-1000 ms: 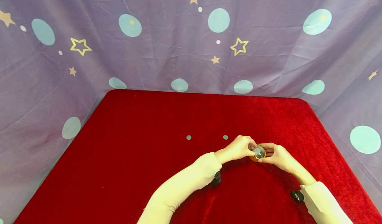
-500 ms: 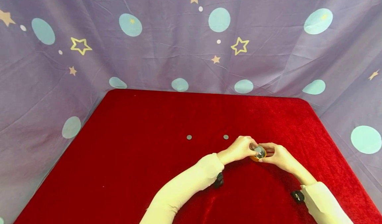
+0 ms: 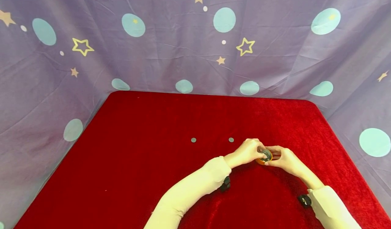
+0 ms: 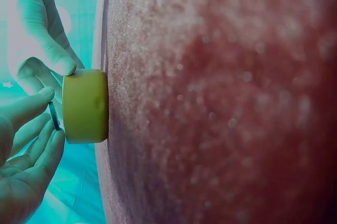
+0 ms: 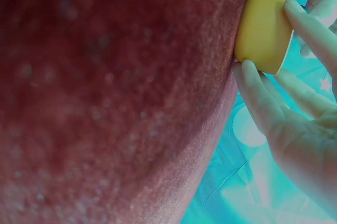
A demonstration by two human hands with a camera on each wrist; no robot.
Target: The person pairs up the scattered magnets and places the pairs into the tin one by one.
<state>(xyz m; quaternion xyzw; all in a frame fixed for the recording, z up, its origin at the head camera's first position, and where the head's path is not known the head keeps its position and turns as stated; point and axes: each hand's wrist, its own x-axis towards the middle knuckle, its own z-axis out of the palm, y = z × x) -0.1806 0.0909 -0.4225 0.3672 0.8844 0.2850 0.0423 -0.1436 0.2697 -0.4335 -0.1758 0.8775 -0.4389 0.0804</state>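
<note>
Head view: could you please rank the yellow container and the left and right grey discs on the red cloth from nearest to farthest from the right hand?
1. Yellow container, touched by the right hand.
2. Right grey disc, left of the container.
3. Left grey disc, farther left.

- Grips an orange-yellow container (image 3: 261, 162) with the right hand (image 3: 284, 157)
- Holds the left hand (image 3: 248, 150) at its opening
- Has two grey discs (image 3: 193, 140) (image 3: 231, 139) apart on red cloth (image 3: 137, 161)
</note>
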